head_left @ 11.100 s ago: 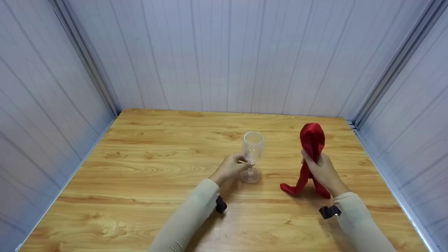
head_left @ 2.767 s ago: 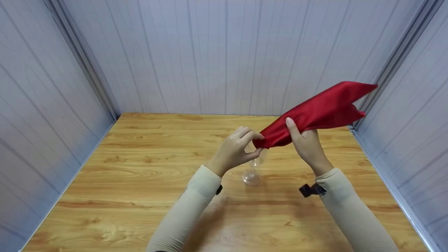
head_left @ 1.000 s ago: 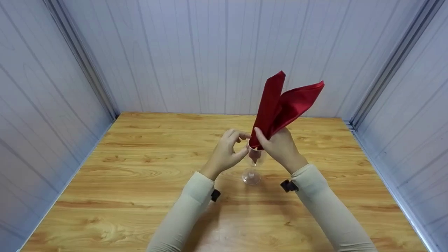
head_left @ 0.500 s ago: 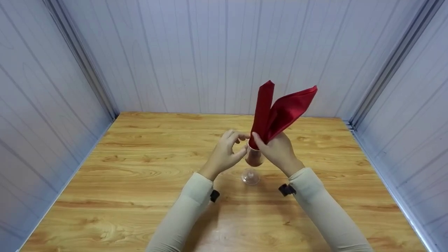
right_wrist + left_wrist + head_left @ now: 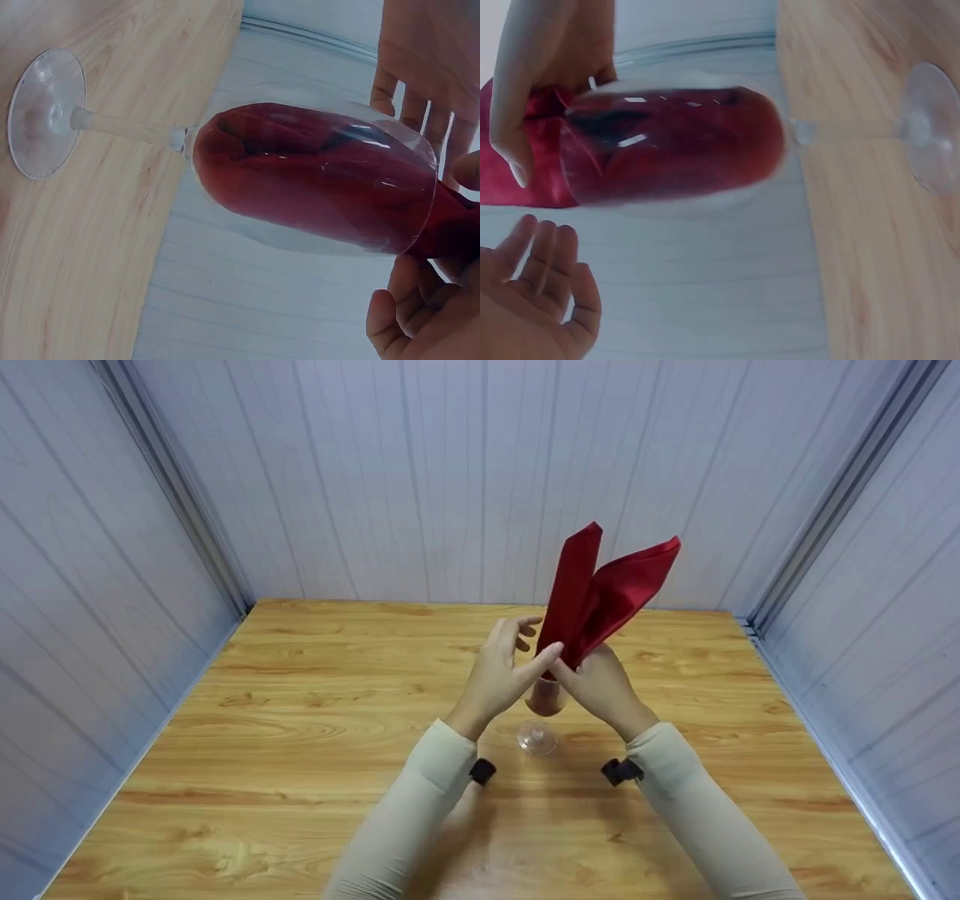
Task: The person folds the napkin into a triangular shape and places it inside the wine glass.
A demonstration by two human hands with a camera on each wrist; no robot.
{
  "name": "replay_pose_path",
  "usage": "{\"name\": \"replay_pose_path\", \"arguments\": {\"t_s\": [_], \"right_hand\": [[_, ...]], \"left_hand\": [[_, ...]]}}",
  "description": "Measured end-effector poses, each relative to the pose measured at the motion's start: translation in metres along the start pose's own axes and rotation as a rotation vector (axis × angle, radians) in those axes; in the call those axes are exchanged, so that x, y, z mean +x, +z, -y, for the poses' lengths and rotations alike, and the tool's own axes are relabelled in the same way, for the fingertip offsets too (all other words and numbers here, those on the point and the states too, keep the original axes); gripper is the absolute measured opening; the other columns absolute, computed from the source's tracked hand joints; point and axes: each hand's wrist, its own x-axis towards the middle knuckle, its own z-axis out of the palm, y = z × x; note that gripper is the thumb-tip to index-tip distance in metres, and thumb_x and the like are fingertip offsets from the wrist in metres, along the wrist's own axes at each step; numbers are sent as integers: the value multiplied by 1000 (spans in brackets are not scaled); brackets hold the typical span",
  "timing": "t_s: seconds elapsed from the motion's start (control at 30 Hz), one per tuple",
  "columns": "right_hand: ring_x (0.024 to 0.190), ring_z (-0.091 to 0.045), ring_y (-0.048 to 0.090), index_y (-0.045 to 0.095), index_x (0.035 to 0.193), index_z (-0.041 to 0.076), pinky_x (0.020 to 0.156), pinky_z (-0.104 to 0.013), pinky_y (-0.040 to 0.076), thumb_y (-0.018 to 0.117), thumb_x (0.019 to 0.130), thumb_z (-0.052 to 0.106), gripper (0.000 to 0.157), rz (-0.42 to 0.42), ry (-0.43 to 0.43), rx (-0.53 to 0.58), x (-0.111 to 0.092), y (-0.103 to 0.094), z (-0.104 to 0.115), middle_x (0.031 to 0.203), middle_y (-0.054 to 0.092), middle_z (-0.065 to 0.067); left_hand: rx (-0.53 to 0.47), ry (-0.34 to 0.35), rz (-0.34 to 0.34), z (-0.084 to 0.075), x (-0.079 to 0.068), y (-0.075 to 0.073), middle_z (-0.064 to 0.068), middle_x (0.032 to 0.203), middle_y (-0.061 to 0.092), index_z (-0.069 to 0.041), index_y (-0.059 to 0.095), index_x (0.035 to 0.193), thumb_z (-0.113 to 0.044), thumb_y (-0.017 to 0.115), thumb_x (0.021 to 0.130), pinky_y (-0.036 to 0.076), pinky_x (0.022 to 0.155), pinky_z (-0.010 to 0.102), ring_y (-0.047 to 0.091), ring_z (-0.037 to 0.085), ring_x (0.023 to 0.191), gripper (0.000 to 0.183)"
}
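Note:
A red satin napkin (image 5: 571, 600) stands folded in a clear stemmed wine glass (image 5: 546, 701). Two pointed flaps spread above the rim, one nearly upright, the other leaning right. Through the bowl (image 5: 322, 180) in the right wrist view, the red cloth reaches down almost to the stem. My right hand (image 5: 604, 690) grips the napkin just above the rim, thumb in front. Left of the cloth is my left hand (image 5: 499, 682), its fingers loosely bent and thumb stretched across toward the right thumb. Whether that thumb touches the cloth, I cannot tell.
The glass foot (image 5: 538, 739) sits on a wood-grain table (image 5: 300, 772). Pale panel walls (image 5: 480, 472) enclose the back and sides. A dark wrist device (image 5: 482, 771) is strapped to the left arm, another to the right.
Over the earlier frames, the napkin came from the right and sank into the glass. Since half a second ago, my left hand has shifted right and its thumb now crosses the napkin's front.

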Motion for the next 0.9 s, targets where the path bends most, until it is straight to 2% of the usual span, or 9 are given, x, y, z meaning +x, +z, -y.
{"name": "replay_pose_path", "arguments": {"t_s": [0.1,0.23,0.33,0.43,0.53,0.8,0.9], "right_hand": [[109,-19,62,57,129,8,92,-43,51,66,98,28,37,9,-23,52,0,-2,0,121,62,-4],[110,-20,61,56,129,5,94,-43,48,65,98,18,35,12,-51,39,-1,-4,0,121,63,-6],[109,-20,61,58,127,4,93,-43,48,61,98,12,30,16,-47,37,-3,-6,0,120,64,-7],[110,-20,61,59,127,4,94,-43,47,56,97,8,30,24,-21,66,-5,-8,1,121,64,-6],[110,-20,61,62,127,5,93,-45,47,53,96,6,32,10,1,79,-7,-11,1,122,64,-6],[107,-21,62,66,119,2,91,-42,48,58,100,11,23,-32,-14,64,-7,-13,-2,115,67,-9],[107,-22,62,65,119,-2,91,-41,48,59,100,8,22,-17,-7,70,-10,-16,13,113,68,-12]], "left_hand": [[3,-46,11,-11,5,4,-5,119,54,-20,55,137,-64,65,88,49,82,33,53,13,103,67],[55,-61,17,-19,10,8,-5,120,54,-18,53,138,-65,68,84,49,83,31,55,12,102,73],[90,-44,17,-21,12,8,-2,120,55,-15,54,139,-55,68,89,51,81,29,57,12,100,65],[91,-18,16,-19,13,7,2,120,57,-12,56,137,-36,63,95,52,78,28,60,13,99,49],[88,-15,20,-18,13,6,2,120,58,-9,58,135,-24,59,95,53,78,28,62,13,99,42],[159,25,16,-12,12,6,3,115,61,-8,61,127,-14,58,93,52,81,30,62,14,99,35],[151,15,8,-12,11,6,0,111,62,-12,63,123,-24,59,96,53,76,29,62,12,95,30]]}}
